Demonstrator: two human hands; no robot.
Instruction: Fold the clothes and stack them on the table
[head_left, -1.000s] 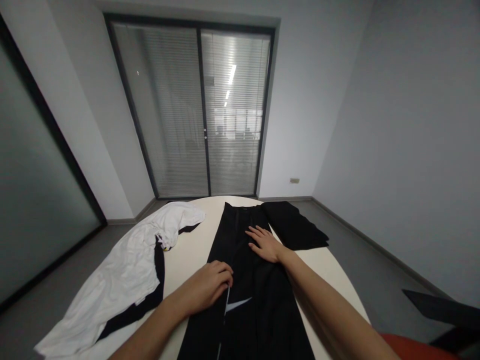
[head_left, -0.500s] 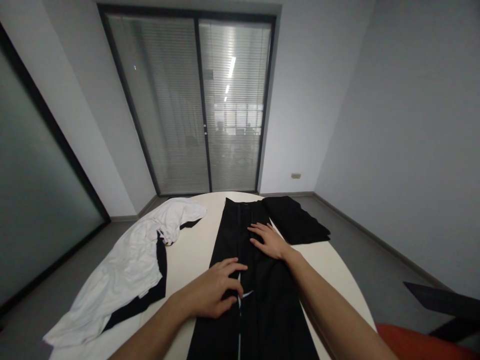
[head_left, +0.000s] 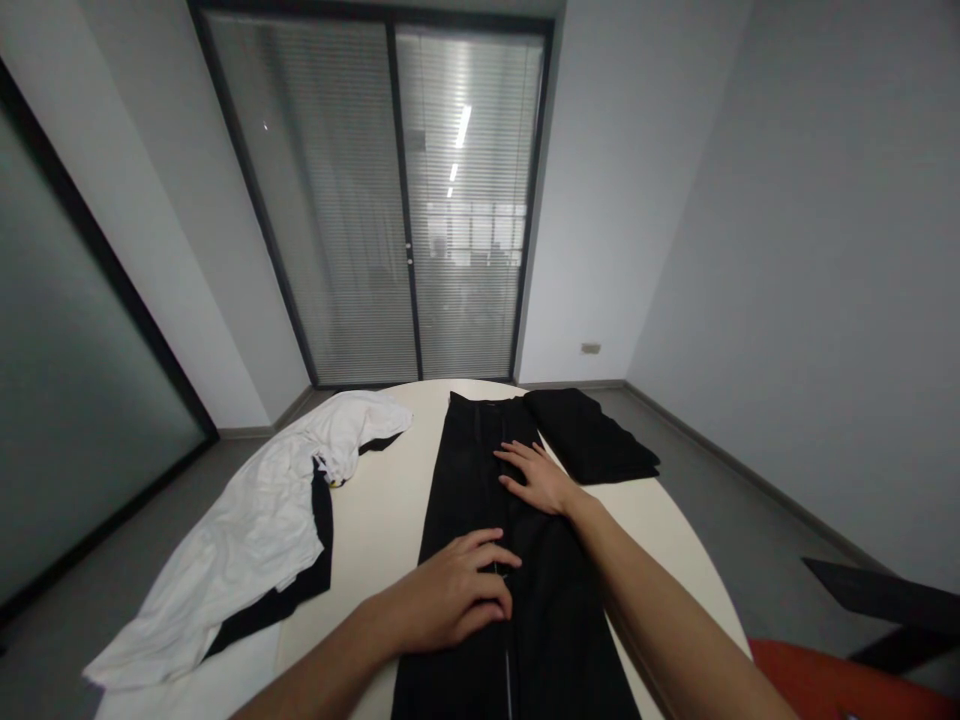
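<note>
Black trousers lie lengthwise on the table, waistband at the far end and legs running out of view toward me. My left hand rests on the left leg near the inner edge, fingers bent and partly spread. The tips of its thumb and forefinger are close together at that edge. Farther up, my right hand lies on the right side of the trousers, palm down with fingers spread. Only a thin light slit shows between the two legs below my left hand.
The trousers lie on a pale round table. To the left is a crumpled white garment over dark cloth. A folded black garment sits at the far right. An orange chair seat is at lower right.
My left hand has moved right, and the left trouser leg has shifted with it, narrowing the light gap between the legs. My right hand has stayed in place.
</note>
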